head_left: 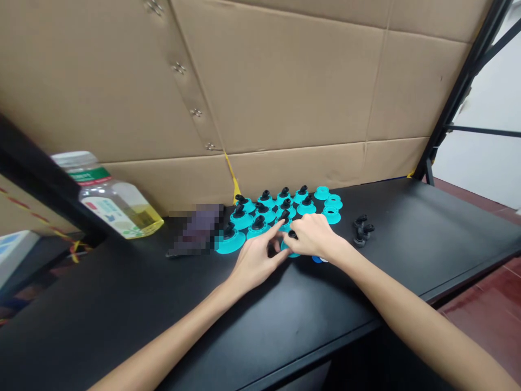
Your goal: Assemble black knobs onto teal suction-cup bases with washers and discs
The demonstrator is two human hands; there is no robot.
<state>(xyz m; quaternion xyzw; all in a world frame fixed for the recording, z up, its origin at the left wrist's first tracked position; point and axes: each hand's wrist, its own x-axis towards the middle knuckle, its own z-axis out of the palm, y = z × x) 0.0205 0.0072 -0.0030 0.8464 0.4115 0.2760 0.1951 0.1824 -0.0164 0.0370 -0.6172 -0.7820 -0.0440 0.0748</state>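
Observation:
Thumb and forefinger of my left hand (257, 259) are closed on the edge of a turquoise flared cup (288, 253) standing on the black table. From the right, the bent fingers of my right hand (312, 237) pinch a small black fitting (292, 234) at the top of that cup; my fingers partly hide both. Beyond my hands stand several turquoise cups with black angled fittings (241, 218) on them. At the right end of the group, 3 turquoise cups (331, 215) have no fitting. Several loose black fittings (361, 232) lie to the right of my right hand.
A clear bottle of yellow liquid (142, 214) leans at the left, near a dark flat object (199, 231) that is blurred out. Cardboard (297, 98) walls the back. A small blue and white thing (317, 259) shows under my right wrist. The table's front edge (309, 358) runs below my arms.

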